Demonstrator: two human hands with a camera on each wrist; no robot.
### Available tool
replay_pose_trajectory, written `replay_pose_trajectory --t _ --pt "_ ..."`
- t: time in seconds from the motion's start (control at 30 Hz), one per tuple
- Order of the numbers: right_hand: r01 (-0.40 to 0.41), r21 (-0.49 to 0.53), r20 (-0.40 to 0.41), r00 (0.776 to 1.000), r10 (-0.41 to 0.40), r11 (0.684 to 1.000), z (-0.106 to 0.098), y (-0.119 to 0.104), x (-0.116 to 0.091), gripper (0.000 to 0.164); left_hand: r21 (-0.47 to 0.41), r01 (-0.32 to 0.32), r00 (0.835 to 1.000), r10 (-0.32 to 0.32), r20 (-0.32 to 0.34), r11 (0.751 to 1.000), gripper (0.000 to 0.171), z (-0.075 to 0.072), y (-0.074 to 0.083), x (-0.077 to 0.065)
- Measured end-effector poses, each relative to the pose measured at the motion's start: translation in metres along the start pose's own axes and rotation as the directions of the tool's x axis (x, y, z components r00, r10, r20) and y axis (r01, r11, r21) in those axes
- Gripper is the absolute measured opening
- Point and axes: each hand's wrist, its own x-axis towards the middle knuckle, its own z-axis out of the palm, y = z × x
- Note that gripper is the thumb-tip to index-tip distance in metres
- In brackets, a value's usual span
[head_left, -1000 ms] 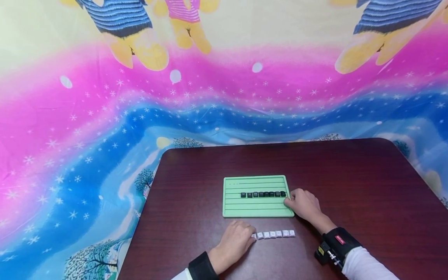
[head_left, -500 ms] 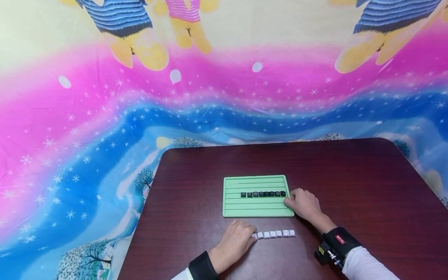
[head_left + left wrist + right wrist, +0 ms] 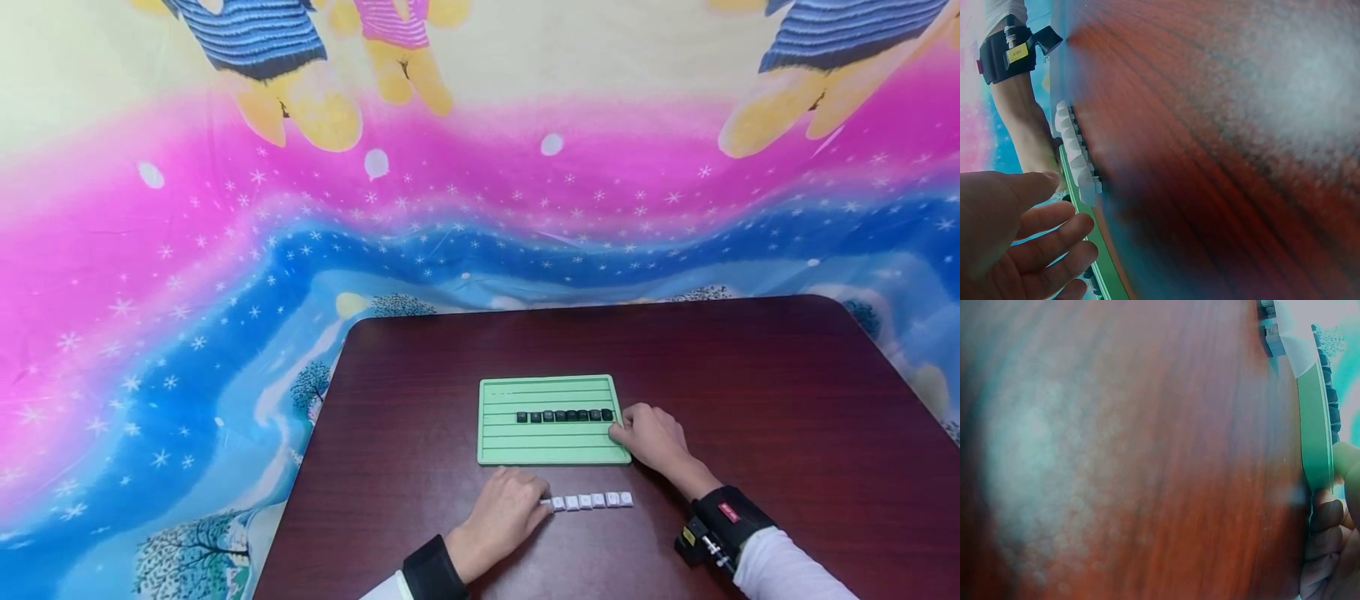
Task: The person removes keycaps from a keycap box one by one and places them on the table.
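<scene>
A light green ridged board (image 3: pixel 555 450) lies on the table, carrying a row of black keycaps (image 3: pixel 560 416). My right hand (image 3: pixel 654 437) grips its right edge, thumb on top and the other fingers curled at the side, as the right wrist view also shows. Nearer to me, a row of white keycaps (image 3: pixel 585 502) runs along the tabletop. At the left end of that row is my left hand (image 3: pixel 504 508), its fingertips by the end keycap. In the left wrist view, a gap shows between thumb and loosely bent fingers (image 3: pixel 1063 240); whether they touch the keycap is unclear.
The dark red wooden table (image 3: pixel 787 400) has rounded far corners. Behind it hangs a colourful printed cloth (image 3: pixel 480 192). A strap with a small camera (image 3: pixel 701 537) sits on the right wrist, and a black band (image 3: pixel 435 568) on the left.
My left hand has shifted very slightly away from me at the left end of the white row. The right hand and the board stay in place.
</scene>
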Motion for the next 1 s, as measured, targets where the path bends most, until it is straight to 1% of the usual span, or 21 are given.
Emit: replay_pose_trajectory --t 0.27,0.43,0.67,0.87,1.0 --pt "0.005 -0.003 0.0 1.0 -0.005 1.0 0.0 0.0 0.002 0.034 0.008 0.014 1.0 -0.014 0.007 1.0 0.012 -0.003 -0.001 0.004" --pt "0.003 -0.004 0.001 1.0 -0.003 1.0 0.001 0.0 0.002 0.034 0.034 0.009 1.0 -0.009 -0.016 0.999 0.012 -0.004 -0.003 0.006" --pt "0.011 0.009 0.0 1.0 -0.011 1.0 0.0 0.0 0.0 0.035 0.043 0.013 0.999 -0.011 -0.038 0.999 0.012 -0.005 -0.005 0.011" --pt "0.006 0.0 0.005 1.0 -0.006 1.0 0.0 0.001 0.001 0.034 0.054 0.025 0.999 -0.023 -0.027 0.998 0.013 -0.005 -0.005 0.015" --pt "0.011 -0.002 -0.002 1.0 -0.011 1.0 0.0 0.002 0.001 0.034 0.066 0.027 1.0 -0.027 -0.005 0.997 0.016 -0.006 -0.005 0.017"
